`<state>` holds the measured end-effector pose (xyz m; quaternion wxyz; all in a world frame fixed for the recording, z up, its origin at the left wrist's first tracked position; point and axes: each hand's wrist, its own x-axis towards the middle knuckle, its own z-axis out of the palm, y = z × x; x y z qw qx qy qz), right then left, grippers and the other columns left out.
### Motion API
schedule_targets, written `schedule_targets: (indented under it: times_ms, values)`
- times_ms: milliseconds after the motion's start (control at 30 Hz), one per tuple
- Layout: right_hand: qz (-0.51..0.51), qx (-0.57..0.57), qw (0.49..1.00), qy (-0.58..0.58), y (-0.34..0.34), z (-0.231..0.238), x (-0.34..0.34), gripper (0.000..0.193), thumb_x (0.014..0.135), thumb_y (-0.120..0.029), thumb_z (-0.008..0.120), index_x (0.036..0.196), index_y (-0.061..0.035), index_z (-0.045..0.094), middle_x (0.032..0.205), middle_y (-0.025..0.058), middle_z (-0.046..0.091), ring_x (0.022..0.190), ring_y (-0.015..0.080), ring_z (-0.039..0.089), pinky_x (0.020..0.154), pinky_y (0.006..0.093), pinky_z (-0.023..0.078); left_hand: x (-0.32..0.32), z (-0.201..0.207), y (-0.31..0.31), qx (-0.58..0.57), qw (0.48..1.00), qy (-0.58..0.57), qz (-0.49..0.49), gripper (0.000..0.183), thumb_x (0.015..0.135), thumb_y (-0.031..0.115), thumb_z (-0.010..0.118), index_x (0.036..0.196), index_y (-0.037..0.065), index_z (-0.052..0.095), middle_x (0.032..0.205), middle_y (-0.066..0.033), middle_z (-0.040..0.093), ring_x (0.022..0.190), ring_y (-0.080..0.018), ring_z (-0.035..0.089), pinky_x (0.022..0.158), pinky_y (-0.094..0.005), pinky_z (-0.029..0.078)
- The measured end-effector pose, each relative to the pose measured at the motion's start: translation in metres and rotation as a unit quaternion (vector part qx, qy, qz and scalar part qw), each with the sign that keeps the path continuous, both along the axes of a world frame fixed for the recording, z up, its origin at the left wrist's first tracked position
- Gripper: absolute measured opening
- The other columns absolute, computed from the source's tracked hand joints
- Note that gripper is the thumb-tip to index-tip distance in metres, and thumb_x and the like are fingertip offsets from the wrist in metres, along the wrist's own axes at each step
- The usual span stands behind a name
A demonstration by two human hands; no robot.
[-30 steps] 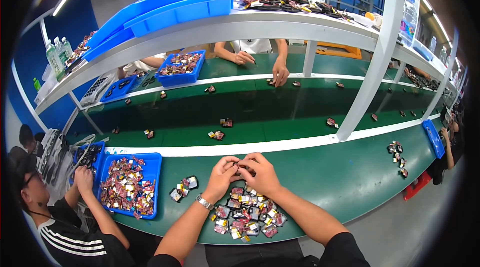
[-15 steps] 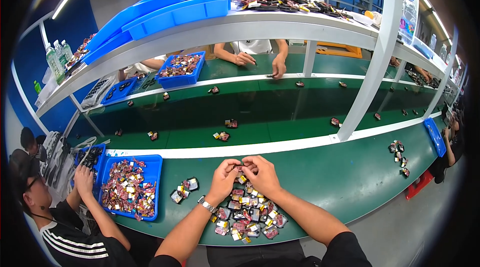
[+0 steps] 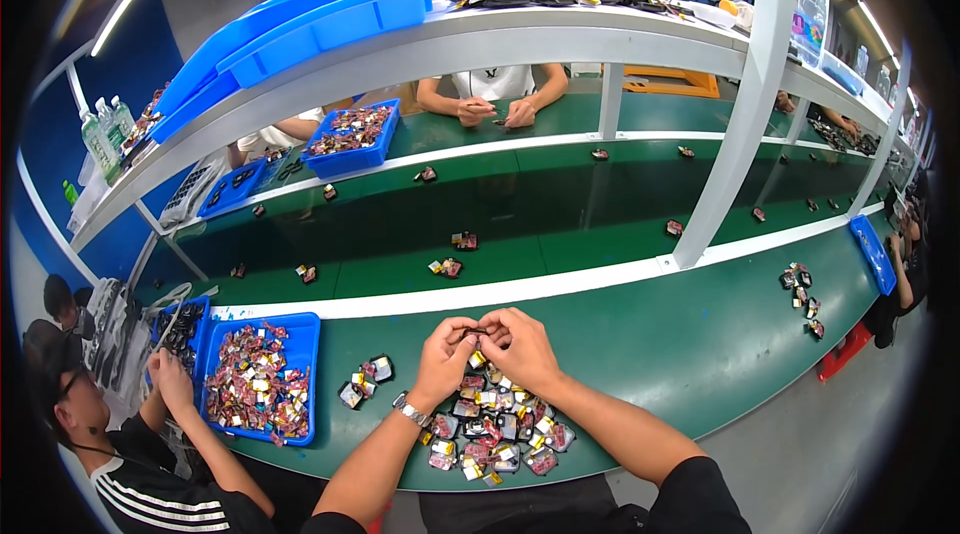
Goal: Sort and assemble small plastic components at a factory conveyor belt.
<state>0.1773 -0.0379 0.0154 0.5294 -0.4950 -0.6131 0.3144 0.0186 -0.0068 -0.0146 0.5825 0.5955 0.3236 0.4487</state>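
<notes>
My left hand [image 3: 447, 359], with a metal watch on the wrist, and my right hand [image 3: 518, 346] come together at the middle of the green bench. Between the fingertips of both is a small dark electronic unit [image 3: 477, 332], mostly hidden by the fingers. Right below the hands, between my forearms, lies a pile of small black-cased units [image 3: 487, 429] with red circuit boards and silver and yellow battery cells. Several more such units [image 3: 367, 380] lie in a small group left of my left wrist.
A blue tray [image 3: 314, 374] of loose red boards and batteries stands at left, beside a co-worker's hands [image 3: 172, 379]. Beyond the white rail, a dark green belt [image 3: 560, 224] carries scattered units. A white shelf post [image 3: 735, 124] rises at right. Another person's hands [image 3: 497, 113] work across.
My hands stay together on the small unit with only slight finger movement. The person across has brought both hands together. The view has shifted slightly, and units on the belt's far side have shifted.
</notes>
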Motion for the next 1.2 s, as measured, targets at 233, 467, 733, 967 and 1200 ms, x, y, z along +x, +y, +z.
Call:
schedule_targets:
  times_ms: [233, 467, 733, 967, 1200]
  values:
    - [-0.066, -0.077, 0.992, 0.071, 0.042, -0.020, 0.030, 0.013, 0.079, -0.003, 0.068, 0.092, -0.0003, 0.067, 0.077, 0.0045, 0.068, 0.071, 0.0085, 0.064, 0.064, 0.0241, 0.053, -0.004, 0.006, 0.000, 0.032, 0.997, -0.018, 0.075, 0.023, 0.094, 0.003, 0.053, 0.116, -0.003, 0.052, 0.110, -0.0129, 0.064, 0.086, -0.0140, 0.065, 0.067, -0.0272, 0.055]
    - [-0.347, 0.005, 0.936, -0.063, 0.123, -0.039, 0.147, 0.014, 0.078, -0.010, 0.072, 0.085, 0.0011, 0.068, 0.074, 0.0120, 0.068, 0.066, 0.0205, 0.066, 0.066, 0.0324, 0.053, -0.013, 0.007, 0.009, 0.041, 0.988, 0.054, 0.136, 0.014, 0.094, 0.005, 0.053, 0.105, -0.002, 0.059, 0.103, -0.0087, 0.068, 0.082, -0.0124, 0.066, 0.064, -0.0243, 0.053]
    - [-0.152, 0.083, 0.967, -0.185, 0.115, -0.017, 0.066, 0.038, 0.075, -0.016, 0.074, 0.107, -0.0023, 0.059, 0.093, 0.0148, 0.060, 0.085, 0.0288, 0.059, 0.076, 0.0390, 0.049, -0.022, 0.003, 0.014, 0.038, 0.981, 0.102, 0.162, 0.012, 0.092, 0.004, 0.054, 0.099, -0.001, 0.061, 0.091, -0.0061, 0.069, 0.071, -0.0109, 0.065, 0.060, -0.0244, 0.051]
    - [-0.094, 0.046, 0.943, -0.317, 0.141, -0.029, 0.010, 0.058, 0.068, -0.022, 0.083, 0.114, -0.0013, 0.056, 0.106, 0.0137, 0.063, 0.098, 0.0282, 0.060, 0.088, 0.0368, 0.049, -0.017, 0.005, 0.015, 0.051, 0.983, 0.089, 0.150, 0.013, 0.091, 0.003, 0.053, 0.100, -0.002, 0.061, 0.092, -0.0089, 0.069, 0.067, -0.0088, 0.061, 0.055, -0.0223, 0.048]
    - [0.142, 0.020, 0.975, -0.169, 0.066, 0.029, 0.014, 0.063, 0.067, -0.009, 0.080, 0.124, -0.0065, 0.053, 0.111, 0.0057, 0.067, 0.107, 0.0248, 0.055, 0.093, 0.0376, 0.046, -0.037, -0.003, 0.023, 0.000, 0.991, 0.011, 0.135, 0.021, 0.098, 0.016, 0.050, 0.107, -0.002, 0.058, 0.091, -0.0099, 0.067, 0.065, -0.0108, 0.060, 0.057, -0.0237, 0.049]
